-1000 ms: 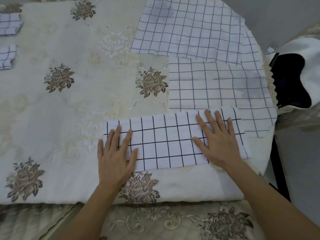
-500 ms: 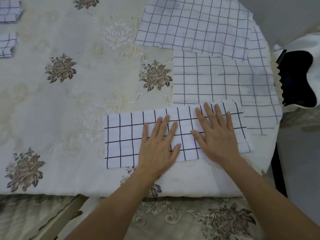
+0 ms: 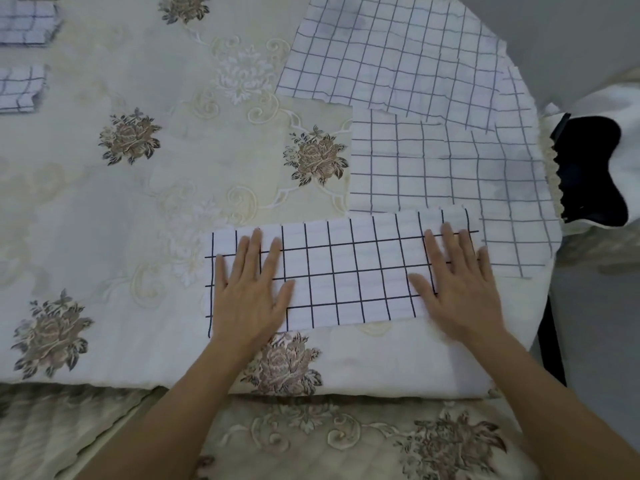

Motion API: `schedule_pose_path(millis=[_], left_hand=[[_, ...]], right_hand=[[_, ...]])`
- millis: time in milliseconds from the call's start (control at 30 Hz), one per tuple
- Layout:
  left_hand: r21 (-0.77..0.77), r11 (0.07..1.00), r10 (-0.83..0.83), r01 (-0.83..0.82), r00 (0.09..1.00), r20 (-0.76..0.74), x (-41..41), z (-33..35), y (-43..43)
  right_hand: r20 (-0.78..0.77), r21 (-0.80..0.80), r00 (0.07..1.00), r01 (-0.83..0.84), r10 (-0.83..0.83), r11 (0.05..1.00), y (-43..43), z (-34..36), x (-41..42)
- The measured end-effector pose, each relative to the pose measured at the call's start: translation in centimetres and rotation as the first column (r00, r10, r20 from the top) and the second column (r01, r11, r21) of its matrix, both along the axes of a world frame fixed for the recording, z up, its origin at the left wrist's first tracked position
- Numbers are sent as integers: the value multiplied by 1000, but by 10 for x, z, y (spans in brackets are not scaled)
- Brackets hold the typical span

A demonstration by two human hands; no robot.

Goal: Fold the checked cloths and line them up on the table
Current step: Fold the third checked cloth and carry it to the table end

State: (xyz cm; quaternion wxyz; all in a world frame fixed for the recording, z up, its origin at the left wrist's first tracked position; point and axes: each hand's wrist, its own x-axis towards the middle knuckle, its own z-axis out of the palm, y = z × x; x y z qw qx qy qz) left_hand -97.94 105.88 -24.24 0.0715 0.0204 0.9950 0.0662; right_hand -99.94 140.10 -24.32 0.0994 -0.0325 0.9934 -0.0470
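Left hand (image 3: 247, 292) slid left along cloth (image 3: 346, 271) — right hand (image 3: 460, 292) perhaps rightward.

The folded checked cloth (image 3: 346, 271) was white with a bold black grid. Just beyond it, a flat cloth (image 3: 433, 168) showed a thinner, greyer grid on white. Farther beyond, another flat cloth (image 3: 391, 53) carried dark blue-grey lines and faint grey blotches. Far to its left, the farther small cloth (image 3: 24, 24) and the nearer small cloth (image 3: 19, 88) were white with bluish checks. Under it, the tablecloth (image 3: 138, 220) was cream, patterned with brown-grey roses and pale scrolls. To its right was a black patch (image 3: 588, 168) edged in white.
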Motion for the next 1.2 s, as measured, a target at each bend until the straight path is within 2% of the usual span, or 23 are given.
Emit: schedule_pose_path(millis=[67, 133, 233, 500, 667, 867, 1100, 1200], left_hand=[[6, 1000, -26, 26, 999, -22, 2, 5, 19], [10, 993, -120, 120, 992, -37, 1, 9, 42], [27, 984, -178, 178, 984, -24, -8, 6, 61], [32, 949, -313, 313, 950, -2, -63, 1, 64], [15, 934, -356, 356, 934, -29, -66, -6, 57], [26, 937, -347, 349, 935, -68, -64, -5, 53], [-4, 986, -165, 165, 980, -115, -43, 5, 50], [-21, 977, -212, 211, 972, -99, -20, 3, 57]], right_hand=[[-35, -18, 999, -3, 2, 1000, -15, 1, 0], [-57, -41, 998, -39, 37, 998, -34, 0, -3], [-37, -43, 997, -70, 68, 997, -52, -3, -15], [-93, -30, 993, -72, 69, 997, -56, -9, -26], [-143, -39, 980, -143, 136, 989, -61, -11, -25], [-123, -56, 980, -162, 154, 985, -69, -7, -30], [-151, -63, 977, -164, 153, 984, -66, -9, -23], [-163, -85, 974, -175, 160, 981, -76, -8, -21]])
